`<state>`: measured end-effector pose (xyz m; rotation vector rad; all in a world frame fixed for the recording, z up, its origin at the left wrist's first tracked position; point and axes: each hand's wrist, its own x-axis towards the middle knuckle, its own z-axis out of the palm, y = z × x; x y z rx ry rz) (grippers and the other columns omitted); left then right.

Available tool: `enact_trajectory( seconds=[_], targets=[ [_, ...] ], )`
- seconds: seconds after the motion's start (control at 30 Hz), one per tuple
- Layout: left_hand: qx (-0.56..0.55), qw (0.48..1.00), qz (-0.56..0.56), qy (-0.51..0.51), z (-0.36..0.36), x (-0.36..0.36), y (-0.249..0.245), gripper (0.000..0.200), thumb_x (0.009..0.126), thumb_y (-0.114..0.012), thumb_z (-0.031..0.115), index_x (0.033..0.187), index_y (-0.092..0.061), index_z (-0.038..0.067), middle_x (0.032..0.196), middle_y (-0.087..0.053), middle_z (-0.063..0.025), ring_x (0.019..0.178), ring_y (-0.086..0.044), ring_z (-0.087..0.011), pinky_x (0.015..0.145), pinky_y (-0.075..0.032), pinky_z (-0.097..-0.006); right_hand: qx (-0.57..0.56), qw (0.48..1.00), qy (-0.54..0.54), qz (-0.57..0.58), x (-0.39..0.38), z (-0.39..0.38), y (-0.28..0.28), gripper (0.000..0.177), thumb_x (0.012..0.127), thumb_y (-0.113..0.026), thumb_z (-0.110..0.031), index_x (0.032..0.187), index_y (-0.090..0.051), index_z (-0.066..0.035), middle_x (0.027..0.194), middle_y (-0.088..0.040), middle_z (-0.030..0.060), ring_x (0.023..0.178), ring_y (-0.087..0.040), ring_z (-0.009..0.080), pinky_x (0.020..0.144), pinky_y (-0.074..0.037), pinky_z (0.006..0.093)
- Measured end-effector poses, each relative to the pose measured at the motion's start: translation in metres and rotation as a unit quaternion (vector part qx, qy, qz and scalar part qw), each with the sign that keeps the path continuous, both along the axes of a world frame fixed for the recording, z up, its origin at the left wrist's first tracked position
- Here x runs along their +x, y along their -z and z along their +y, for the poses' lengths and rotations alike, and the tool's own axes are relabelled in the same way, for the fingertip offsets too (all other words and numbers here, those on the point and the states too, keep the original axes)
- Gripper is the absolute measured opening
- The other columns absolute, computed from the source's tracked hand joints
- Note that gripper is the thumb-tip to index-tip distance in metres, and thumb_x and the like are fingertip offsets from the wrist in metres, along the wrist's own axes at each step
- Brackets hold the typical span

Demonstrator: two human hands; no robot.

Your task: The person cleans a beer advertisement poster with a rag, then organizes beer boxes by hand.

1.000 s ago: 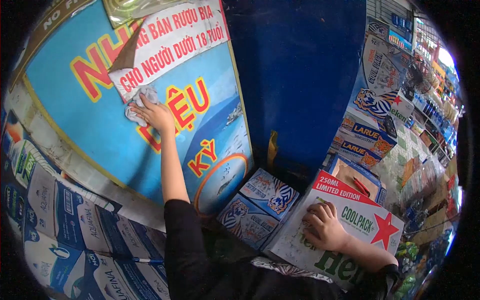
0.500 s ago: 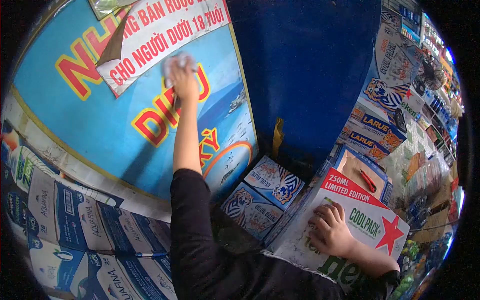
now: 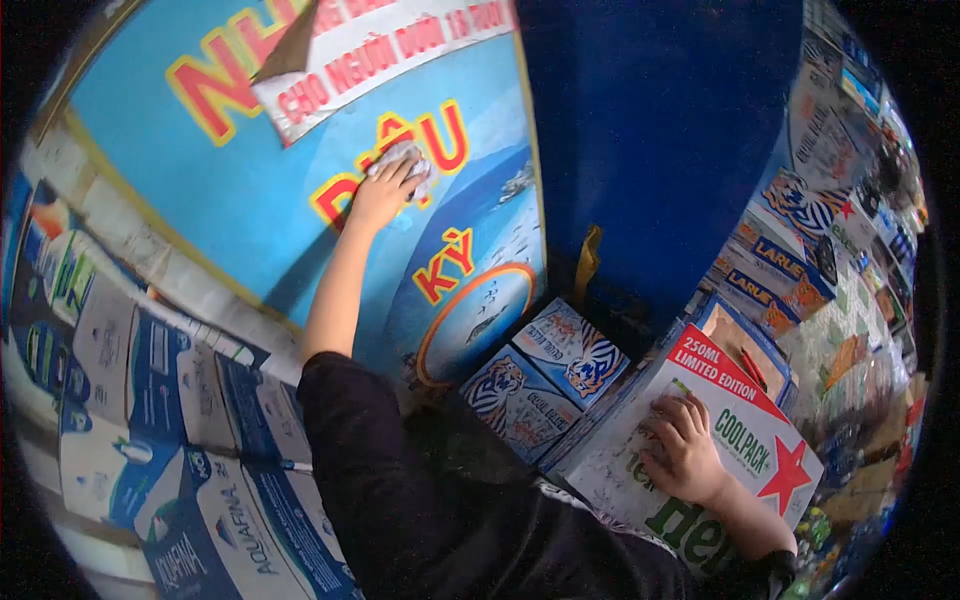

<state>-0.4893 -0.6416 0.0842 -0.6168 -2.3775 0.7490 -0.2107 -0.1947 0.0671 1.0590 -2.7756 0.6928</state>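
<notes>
My left hand (image 3: 386, 190) presses a crumpled pale cloth (image 3: 408, 168) against the blue poster (image 3: 350, 135), over the red and yellow letters. Its fingers are bent over the cloth. Above it, a white paper strip with red print (image 3: 390, 55) is stuck across the poster, its left corner folded back. My right hand (image 3: 685, 450) rests on top of a white Heineken carton (image 3: 740, 425), fingers apart and slightly curled, with nothing held.
Aquafina cartons (image 3: 240, 500) are stacked at the lower left. Tiger cartons (image 3: 545, 375) stand low between the poster and the Heineken carton. A dark blue panel (image 3: 650, 130) rises behind. Larue cartons (image 3: 765, 275) and crowded goods fill the right side.
My left hand has slid the cloth down the poster, from just under the paper strip onto the letters. The view has shifted. My right hand stays on the carton.
</notes>
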Motion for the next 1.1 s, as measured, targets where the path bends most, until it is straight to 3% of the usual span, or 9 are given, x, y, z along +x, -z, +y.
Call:
enact_trajectory(
  seconds=[0.27, 0.5, 0.63, 0.77, 0.83, 0.87, 0.9, 1.03, 1.1],
  targets=[
    [0.001, 0.974, 0.185, -0.127, -0.083, 0.093, -0.066, 0.055, 0.068, -0.047, 0.012, 0.120, -0.032, 0.024, 0.129, -0.026, -0.0074, 0.116, -0.030, -0.0206, 0.092, -0.028, -0.0339, 0.001, 1.000, 0.021, 0.018, 0.001, -0.004, 0.000, 0.037, 0.059, -0.057, -0.015, 0.092, -0.048, -0.002, 0.098, -0.041, 0.0169, 0.096, -0.037, 0.0343, 0.087, -0.024, 0.0473],
    [0.063, 0.874, 0.477, -0.066, -0.105, 0.104, -0.230, 0.041, 0.072, -0.044, 0.012, 0.113, -0.040, 0.016, 0.120, -0.035, -0.0143, 0.108, -0.039, -0.0283, 0.085, -0.036, -0.0375, -0.003, 0.999, 0.038, 0.012, 0.002, -0.013, 0.000, 0.036, 0.058, -0.057, -0.014, 0.090, -0.046, 0.000, 0.096, -0.040, 0.0180, 0.094, -0.037, 0.0350, 0.085, -0.025, 0.0465],
    [0.146, 0.888, 0.425, -0.103, -0.080, 0.100, -0.272, 0.039, 0.073, -0.037, 0.002, 0.113, -0.036, 0.004, 0.122, -0.033, -0.0179, 0.115, -0.028, -0.0319, 0.094, -0.024, -0.0363, 0.006, 0.999, 0.050, 0.009, 0.001, -0.017, 0.002, 0.038, 0.055, -0.057, -0.015, 0.087, -0.045, 0.000, 0.095, -0.040, 0.0180, 0.092, -0.037, 0.0359, 0.084, -0.025, 0.0466],
    [0.221, 0.915, 0.284, -0.181, -0.078, 0.088, -0.201, 0.038, 0.075, -0.042, 0.013, 0.113, -0.039, 0.011, 0.118, -0.037, -0.0177, 0.108, -0.038, -0.0291, 0.087, -0.033, -0.0383, 0.019, 0.998, 0.063, 0.006, 0.000, -0.018, 0.003, 0.036, 0.053, -0.055, -0.015, 0.085, -0.045, 0.000, 0.092, -0.040, 0.0178, 0.091, -0.036, 0.0356, 0.082, -0.026, 0.0459],
    [0.132, 0.938, 0.319, -0.016, -0.088, 0.077, -0.110, 0.040, 0.077, -0.040, 0.012, 0.115, -0.033, 0.006, 0.116, -0.038, -0.0194, 0.106, -0.040, -0.0303, 0.088, -0.032, -0.0410, 0.011, 0.998, 0.059, 0.002, -0.001, -0.020, 0.000, 0.035, 0.054, -0.055, -0.013, 0.084, -0.045, 0.000, 0.091, -0.039, 0.0179, 0.090, -0.036, 0.0353, 0.081, -0.027, 0.0450],
    [0.263, 0.938, 0.224, -0.020, -0.072, 0.088, -0.068, 0.042, 0.076, -0.040, 0.011, 0.116, -0.031, 0.006, 0.117, -0.038, -0.0179, 0.107, -0.038, -0.0300, 0.088, -0.032, -0.0416, 0.014, 0.998, 0.056, -0.004, 0.000, -0.019, 0.000, 0.035, 0.054, -0.055, -0.013, 0.084, -0.045, 0.000, 0.091, -0.039, 0.0179, 0.090, -0.036, 0.0353, 0.081, -0.027, 0.0450],
    [0.092, 0.965, 0.212, -0.127, -0.076, 0.086, -0.017, 0.042, 0.075, -0.041, 0.011, 0.116, -0.031, 0.008, 0.118, -0.037, -0.0175, 0.110, -0.036, -0.0308, 0.089, -0.030, -0.0420, 0.010, 0.998, 0.063, -0.006, 0.000, -0.020, 0.000, 0.034, 0.054, -0.055, -0.013, 0.084, -0.045, 0.000, 0.091, -0.039, 0.0180, 0.090, -0.036, 0.0354, 0.081, -0.027, 0.0449],
    [0.132, 0.986, 0.087, -0.058, -0.080, 0.111, 0.165, 0.031, 0.077, -0.043, 0.021, 0.108, -0.042, 0.019, 0.129, -0.026, -0.0067, 0.119, -0.024, -0.0211, 0.093, -0.025, -0.0362, 0.010, 0.998, 0.061, 0.006, 0.001, -0.020, -0.001, 0.032, 0.056, -0.055, -0.011, 0.084, -0.045, 0.000, 0.093, -0.040, 0.0177, 0.090, -0.036, 0.0348, 0.080, -0.028, 0.0431],
    [0.020, 0.993, 0.032, -0.109, -0.087, 0.120, 0.148, 0.030, 0.078, -0.041, 0.024, 0.108, -0.042, 0.021, 0.130, -0.023, -0.0048, 0.120, -0.023, -0.0193, 0.094, -0.024, -0.0337, 0.013, 0.998, 0.060, 0.011, 0.002, -0.020, -0.003, 0.033, 0.058, -0.055, -0.011, 0.086, -0.045, 0.000, 0.095, -0.040, 0.0173, 0.090, -0.037, 0.0344, 0.080, -0.029, 0.0419]
  ],
)
